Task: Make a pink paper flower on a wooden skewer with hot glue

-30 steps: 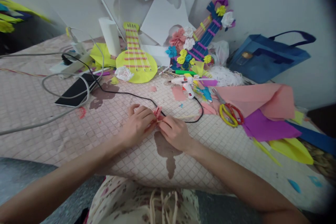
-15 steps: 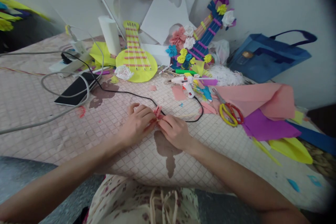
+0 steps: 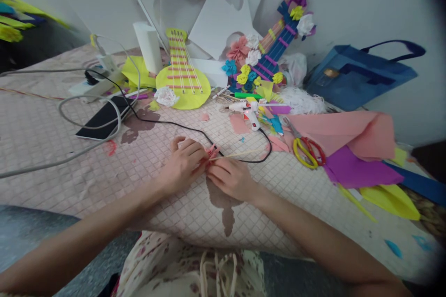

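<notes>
- The left hand (image 3: 184, 162) has its grip drawn together on the small pink paper piece (image 3: 213, 150), the fingers curled over its left side.
- The right hand (image 3: 233, 178) comes at the same piece from the other side, thumb and fingertips closed on its lower edge — how much they pinch between them is hidden.
- That pink piece sits right between the two hands, over the near middle of the tabletop (image 3: 156, 195), its folded top poking up above the fingertips.
- A thin pale stick (image 3: 240, 153) runs from the pink piece off to the right, passing just over the right hand's fingers.
- Behind the hands, a black cord (image 3: 174, 124) crosses the tabletop, and a white glue gun (image 3: 251, 116) lies beyond the right hand.
- The scissors (image 3: 309, 152), with one yellow and one red handle, rest further right, by the big pink sheet (image 3: 348, 132).
- At the back, there's a yellow paper guitar (image 3: 184, 81) with white strings — and a blue one (image 3: 278, 51) dressed in paper flowers.
</notes>
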`<state>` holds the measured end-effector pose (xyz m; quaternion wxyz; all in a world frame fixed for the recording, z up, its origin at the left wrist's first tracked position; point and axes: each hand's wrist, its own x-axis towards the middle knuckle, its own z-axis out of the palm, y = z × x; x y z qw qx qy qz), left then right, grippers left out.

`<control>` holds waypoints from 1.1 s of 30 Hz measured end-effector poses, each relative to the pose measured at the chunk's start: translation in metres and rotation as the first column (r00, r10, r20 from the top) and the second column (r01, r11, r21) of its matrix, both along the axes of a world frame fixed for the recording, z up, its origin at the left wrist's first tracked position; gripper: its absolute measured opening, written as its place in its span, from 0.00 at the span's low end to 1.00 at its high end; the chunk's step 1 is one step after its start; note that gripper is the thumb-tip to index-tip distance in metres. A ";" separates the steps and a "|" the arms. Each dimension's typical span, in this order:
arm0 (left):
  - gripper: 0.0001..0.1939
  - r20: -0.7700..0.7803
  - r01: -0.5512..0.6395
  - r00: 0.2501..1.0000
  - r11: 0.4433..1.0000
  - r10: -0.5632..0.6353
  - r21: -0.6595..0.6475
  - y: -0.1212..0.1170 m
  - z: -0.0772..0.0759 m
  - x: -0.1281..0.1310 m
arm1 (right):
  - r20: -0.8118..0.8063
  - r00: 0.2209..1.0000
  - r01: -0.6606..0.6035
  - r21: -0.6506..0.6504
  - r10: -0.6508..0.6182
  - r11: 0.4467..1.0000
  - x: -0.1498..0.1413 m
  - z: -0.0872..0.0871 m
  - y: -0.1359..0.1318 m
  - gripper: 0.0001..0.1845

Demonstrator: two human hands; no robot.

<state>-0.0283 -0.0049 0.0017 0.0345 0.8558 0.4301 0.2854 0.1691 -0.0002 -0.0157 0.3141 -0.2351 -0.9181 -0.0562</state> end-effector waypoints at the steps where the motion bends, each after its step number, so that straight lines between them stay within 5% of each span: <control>1: 0.04 -0.003 -0.001 1.000 1.000 0.001 0.001 -0.001 0.000 0.000 | -0.056 0.998 0.014 -0.015 -0.015 1.000 0.001 0.001 0.000 0.04; 6: 0.05 -0.033 -0.010 0.999 1.000 0.010 0.000 -0.009 0.001 -0.001 | -0.053 0.993 0.103 -0.091 -0.108 0.991 0.002 0.007 0.002 0.05; 20: 0.06 -0.096 -0.011 0.995 0.999 0.014 0.032 -0.017 0.001 -0.001 | 0.080 0.995 0.064 -0.152 -0.052 0.986 -0.002 0.005 0.002 0.06; 33: 0.05 -0.071 -0.064 0.996 0.995 0.059 -0.079 -0.025 0.000 -0.002 | 0.124 0.992 0.044 -0.212 -0.018 0.976 -0.004 0.007 0.001 0.07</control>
